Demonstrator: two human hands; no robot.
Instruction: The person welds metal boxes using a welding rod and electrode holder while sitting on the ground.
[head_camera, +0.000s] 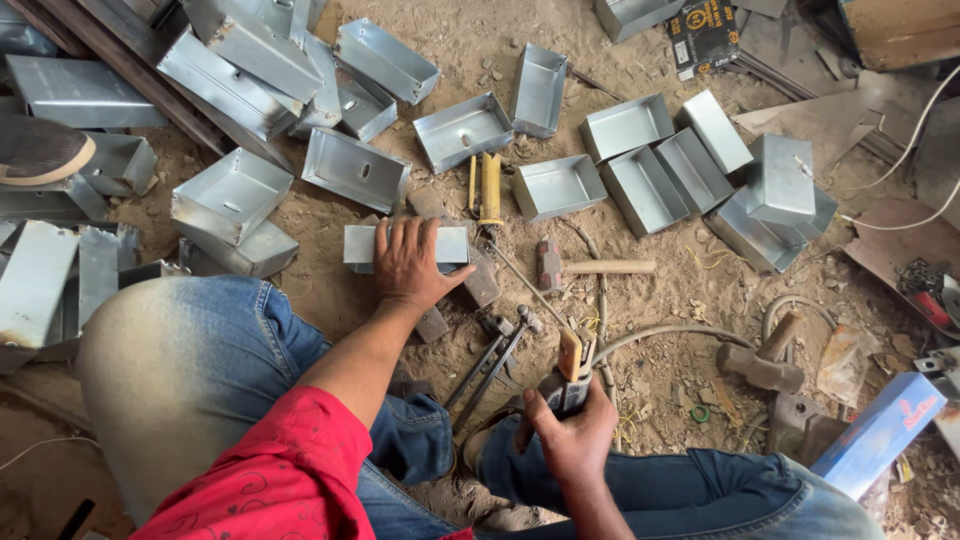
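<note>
Dirt floor (650, 330) under me, littered with grit and scraps. My left hand (412, 262) lies flat, fingers spread, pressing down on a small sheet-metal box (362, 244) that sits on the ground just in front of my knee; the hand covers its middle, so only the two ends show. My right hand (572, 440) is closed in a fist around the handle of a welding electrode holder (570, 375), its jaw pointing up toward the box, with a thin rod (515, 272) running from it to a spot just right of the box. A grey cable (680, 332) curves away from the holder to the right.

Just beside the rod lies a wooden-handled hammer (590, 267), and between my hands a pair of tongs (495, 358) rests on the dirt. A yellow clamp-like tool (487, 187) stands just beyond the box. More galvanised boxes (560, 187) are scattered all around, many open side up, some stacked at the upper left. A blue carton (880, 432) lies at the far right near my jeans.
</note>
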